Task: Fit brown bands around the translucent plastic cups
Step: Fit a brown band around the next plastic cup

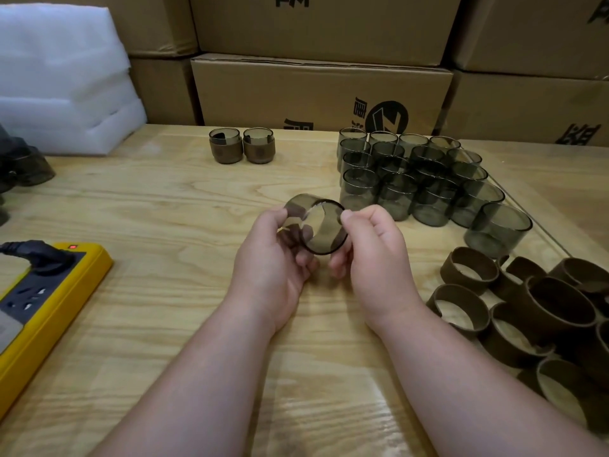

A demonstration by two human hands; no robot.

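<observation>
Both hands clasp one smoky translucent cup (316,227) on its side above the table (164,291): left hand (275,258) wraps its base, right hand (369,252) pinches the rim. Brown bands (527,311) lie right.

I see a pale wooden desk (164,291) with strong grain filling most of the frame, lit evenly from above with a soft sheen near the bottom centre. Across the top, stacked brown cardboard boxes (321,89) with black printing close off the view, so no wall shows. At upper left lie folded white foam sheets (62,84), and a yellow power strip (43,301) sits at the left edge.
</observation>
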